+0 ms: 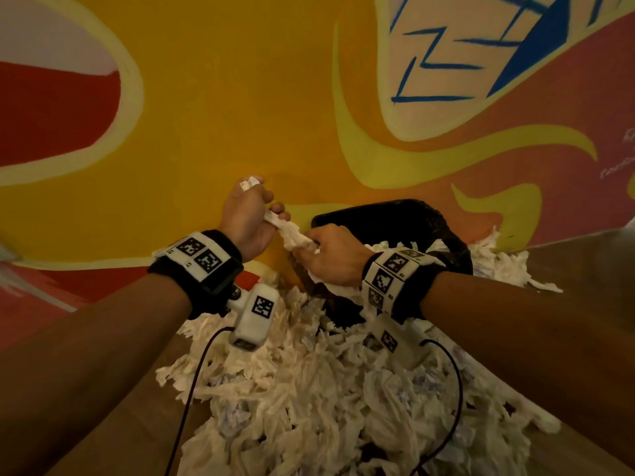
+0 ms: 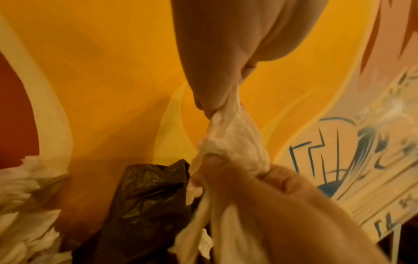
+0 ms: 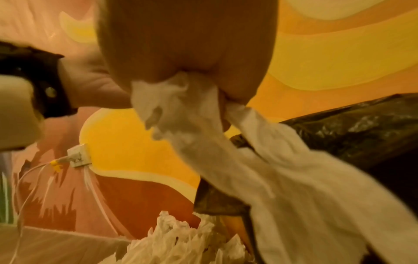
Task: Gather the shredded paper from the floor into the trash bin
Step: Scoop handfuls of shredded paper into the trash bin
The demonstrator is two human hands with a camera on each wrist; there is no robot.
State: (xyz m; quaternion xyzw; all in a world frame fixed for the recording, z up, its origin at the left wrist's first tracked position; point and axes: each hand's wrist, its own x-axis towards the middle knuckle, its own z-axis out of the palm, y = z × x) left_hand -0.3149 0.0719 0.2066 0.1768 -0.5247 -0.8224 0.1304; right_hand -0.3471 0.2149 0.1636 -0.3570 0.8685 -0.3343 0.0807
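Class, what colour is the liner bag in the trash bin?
Black; the liner bag shows best in the head view.

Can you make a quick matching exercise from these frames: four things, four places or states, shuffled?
Things:
1. trash bin
2. paper pile
3. twisted paper wad
4. wall socket

Places or states:
A. on the floor
B. lined with a black bag
C. on the painted wall, cable plugged in
D. gripped between left hand and right hand

Pairs: 1-B, 2-A, 3-D, 4-C
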